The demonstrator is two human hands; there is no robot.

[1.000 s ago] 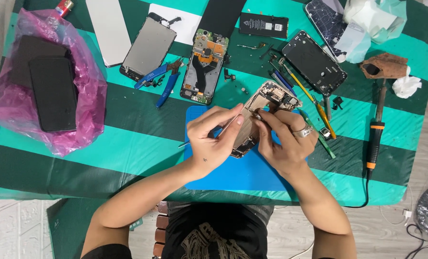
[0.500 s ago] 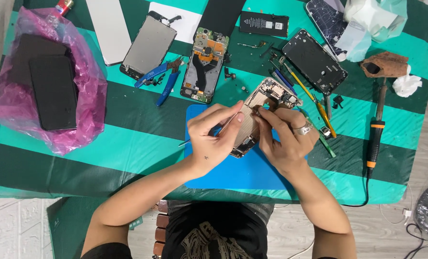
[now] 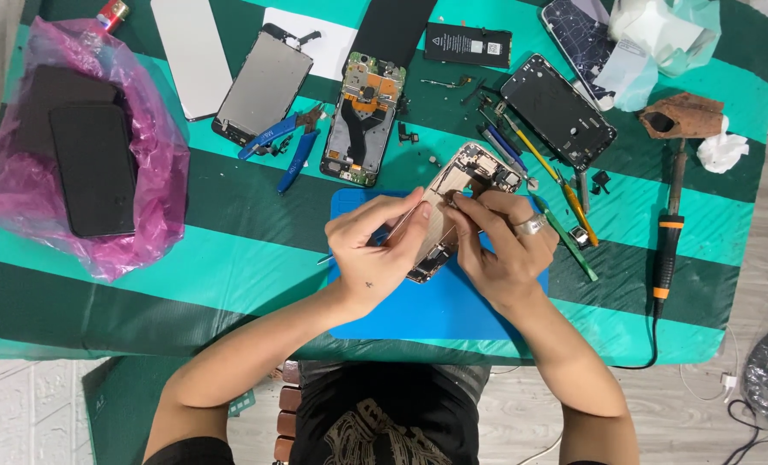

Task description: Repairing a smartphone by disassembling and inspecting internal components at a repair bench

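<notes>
Our left hand [image 3: 375, 250] pinches thin tweezers [image 3: 394, 229]; our right hand [image 3: 504, 245] grips the opened phone frame [image 3: 453, 202], tilted over the blue mat [image 3: 427, 306] near the table's [image 3: 229, 258] front edge. Blue pliers [image 3: 289, 146] lie behind.

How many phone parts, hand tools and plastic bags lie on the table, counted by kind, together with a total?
Opened phone bodies: 3 (one under the left hand and right hand, a second, a third)
Screens and panels: 3
Batteries: 1
Blue-handled pliers: 1
Soldering irons: 1
Pink bags: 1
Total: 10
</notes>
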